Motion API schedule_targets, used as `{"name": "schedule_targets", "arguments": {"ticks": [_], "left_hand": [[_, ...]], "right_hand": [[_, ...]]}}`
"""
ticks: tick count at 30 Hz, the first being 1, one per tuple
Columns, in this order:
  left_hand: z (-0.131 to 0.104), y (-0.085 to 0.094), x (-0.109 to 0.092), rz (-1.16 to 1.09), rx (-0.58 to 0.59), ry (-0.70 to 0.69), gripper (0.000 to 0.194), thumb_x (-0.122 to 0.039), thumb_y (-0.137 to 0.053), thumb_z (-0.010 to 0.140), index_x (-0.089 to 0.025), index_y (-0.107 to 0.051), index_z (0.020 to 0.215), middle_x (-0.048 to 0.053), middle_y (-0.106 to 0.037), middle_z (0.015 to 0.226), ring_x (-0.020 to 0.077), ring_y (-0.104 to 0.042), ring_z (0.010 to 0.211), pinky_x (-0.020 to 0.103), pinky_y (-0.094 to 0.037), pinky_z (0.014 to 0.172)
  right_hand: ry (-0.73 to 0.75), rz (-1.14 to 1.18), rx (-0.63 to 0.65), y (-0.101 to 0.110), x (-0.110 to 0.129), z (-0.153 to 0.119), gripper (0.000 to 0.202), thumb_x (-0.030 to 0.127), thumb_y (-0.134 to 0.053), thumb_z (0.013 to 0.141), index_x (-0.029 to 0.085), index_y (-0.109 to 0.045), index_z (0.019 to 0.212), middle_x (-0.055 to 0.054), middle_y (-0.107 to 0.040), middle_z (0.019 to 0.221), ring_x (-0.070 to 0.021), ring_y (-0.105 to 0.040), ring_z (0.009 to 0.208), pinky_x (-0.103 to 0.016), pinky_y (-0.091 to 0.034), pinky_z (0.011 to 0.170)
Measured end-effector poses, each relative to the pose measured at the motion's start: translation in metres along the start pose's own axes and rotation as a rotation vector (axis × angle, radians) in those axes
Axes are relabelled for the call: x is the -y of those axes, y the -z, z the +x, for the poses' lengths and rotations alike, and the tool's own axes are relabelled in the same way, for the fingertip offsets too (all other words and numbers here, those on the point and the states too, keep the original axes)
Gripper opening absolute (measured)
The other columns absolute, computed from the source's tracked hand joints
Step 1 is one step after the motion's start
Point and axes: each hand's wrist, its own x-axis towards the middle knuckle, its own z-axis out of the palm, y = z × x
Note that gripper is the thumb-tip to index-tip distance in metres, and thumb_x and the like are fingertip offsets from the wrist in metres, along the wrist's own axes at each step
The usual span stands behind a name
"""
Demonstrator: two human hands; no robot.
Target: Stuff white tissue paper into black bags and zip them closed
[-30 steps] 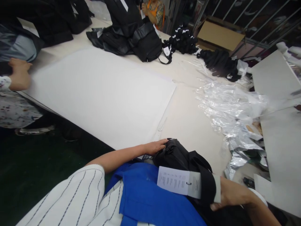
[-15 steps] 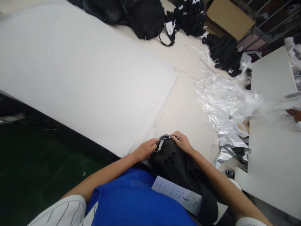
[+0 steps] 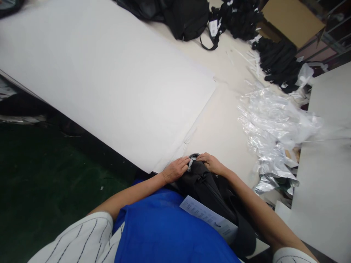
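A black bag (image 3: 205, 182) lies against my blue apron at the table's near edge, with a printed white tag (image 3: 208, 217) on it. At its top end is a dark loop with a grey strip (image 3: 190, 163). My left hand (image 3: 177, 169) is closed on the left side of this end, fingertips at the grey strip. From the right, my right hand (image 3: 210, 163) pinches the bag's top edge beside the loop. The fingertips of both hands are close together.
Large white sheets (image 3: 109, 80) cover the table's left part. Crumpled clear plastic bags (image 3: 274, 128) lie at the right. Along the far side are black bags (image 3: 186, 18), black straps (image 3: 282, 62) and an open cardboard box (image 3: 293, 22). A white board (image 3: 326, 157) stands at far right.
The view has shifted, so the table things appear further right. My left fingers have moved up nearer the top of the loop, and my right fingers lie flatter on the bag's edge.
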Motion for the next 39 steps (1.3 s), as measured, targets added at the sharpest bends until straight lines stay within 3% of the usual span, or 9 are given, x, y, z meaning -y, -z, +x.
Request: {"name": "schedule_targets", "arguments": {"ticks": [5,11,13,17,22,26,30,34,39], "left_hand": [[-0.029,-0.009,-0.009,-0.021,-0.081,0.038,0.028,-0.011,-0.031,0.097,-0.014,-0.059,0.094,0.014,-0.068,0.11,0.0197,-0.063,0.112,0.036,-0.056,0.095],[-0.041,-0.014,-0.022,0.009,-0.109,0.204,0.023,-0.016,-0.035,0.098,-0.014,-0.057,0.093,0.01,-0.066,0.091,0.0173,-0.065,0.088,0.029,-0.057,0.077],[-0.038,-0.013,-0.023,0.011,-0.103,0.255,0.023,-0.019,-0.036,0.099,-0.015,-0.058,0.093,0.009,-0.066,0.092,0.0175,-0.064,0.089,0.029,-0.056,0.078],[-0.034,-0.011,-0.025,-0.027,-0.069,0.375,0.024,-0.024,-0.039,0.099,-0.016,-0.06,0.092,0.009,-0.066,0.092,0.0193,-0.064,0.087,0.031,-0.054,0.076],[-0.035,-0.007,-0.031,-0.263,-0.09,0.67,0.012,-0.023,-0.054,0.092,-0.017,-0.063,0.087,0.004,-0.066,0.084,0.0169,-0.062,0.077,0.029,-0.052,0.074],[-0.036,-0.006,-0.03,-0.557,-0.179,0.894,0.005,-0.017,-0.067,0.079,-0.018,-0.063,0.077,0.0,-0.067,0.077,0.0149,-0.062,0.073,0.027,-0.05,0.071],[-0.039,-0.006,-0.025,-0.804,-0.176,1.03,0.008,-0.014,-0.068,0.076,-0.015,-0.063,0.082,0.001,-0.069,0.081,0.0128,-0.064,0.075,0.024,-0.051,0.072],[-0.043,-0.009,-0.022,-0.817,-0.083,1.106,0.028,-0.023,-0.073,0.073,-0.012,-0.061,0.096,0.003,-0.068,0.082,0.0133,-0.063,0.073,0.024,-0.052,0.067],[-0.04,-0.005,-0.02,-0.736,0.079,1.101,0.028,-0.037,-0.077,0.067,-0.014,-0.066,0.079,0.001,-0.065,0.07,0.017,-0.062,0.068,0.026,-0.047,0.06]], "right_hand": [[-0.045,0.188,-0.059,-0.001,0.01,-0.016,0.047,0.012,-0.043,0.082,0.022,-0.069,0.12,-0.005,-0.066,0.125,-0.0242,-0.056,0.117,-0.043,-0.038,0.109],[-0.056,0.392,-0.261,0.009,0.022,-0.011,0.027,0.034,-0.053,0.088,0.021,-0.076,0.093,-0.007,-0.072,0.108,-0.0242,-0.062,0.106,-0.04,-0.045,0.101],[-0.117,0.435,-0.138,0.016,0.03,0.007,0.031,0.041,-0.059,0.085,0.017,-0.075,0.095,-0.008,-0.073,0.101,-0.0238,-0.065,0.098,-0.036,-0.048,0.092],[-0.217,0.266,0.313,0.023,0.05,0.055,0.036,0.044,-0.073,0.072,0.015,-0.077,0.092,-0.004,-0.074,0.083,-0.0219,-0.065,0.083,-0.028,-0.048,0.075],[-0.148,-0.079,0.757,-0.002,0.082,0.099,0.035,0.039,-0.084,0.058,0.017,-0.076,0.084,0.0,-0.07,0.073,-0.0196,-0.062,0.075,-0.025,-0.043,0.065],[-0.224,-0.017,0.791,-0.021,0.09,0.105,0.033,0.041,-0.084,0.057,0.016,-0.069,0.074,0.002,-0.062,0.063,-0.0161,-0.057,0.065,-0.025,-0.042,0.059],[-0.262,0.063,0.796,-0.027,0.086,0.103,0.016,0.024,-0.074,0.063,0.017,-0.062,0.071,0.005,-0.057,0.056,-0.0132,-0.055,0.056,-0.023,-0.041,0.053],[-0.263,-0.037,0.764,-0.026,0.09,0.1,0.009,0.013,-0.064,0.063,0.017,-0.059,0.07,0.006,-0.054,0.051,-0.0132,-0.056,0.053,-0.021,-0.037,0.05],[-0.271,-0.244,0.724,-0.022,0.104,0.093,0.007,0.019,-0.068,0.065,0.017,-0.064,0.07,0.0,-0.061,0.057,-0.0159,-0.058,0.059,-0.023,-0.036,0.05]]}}
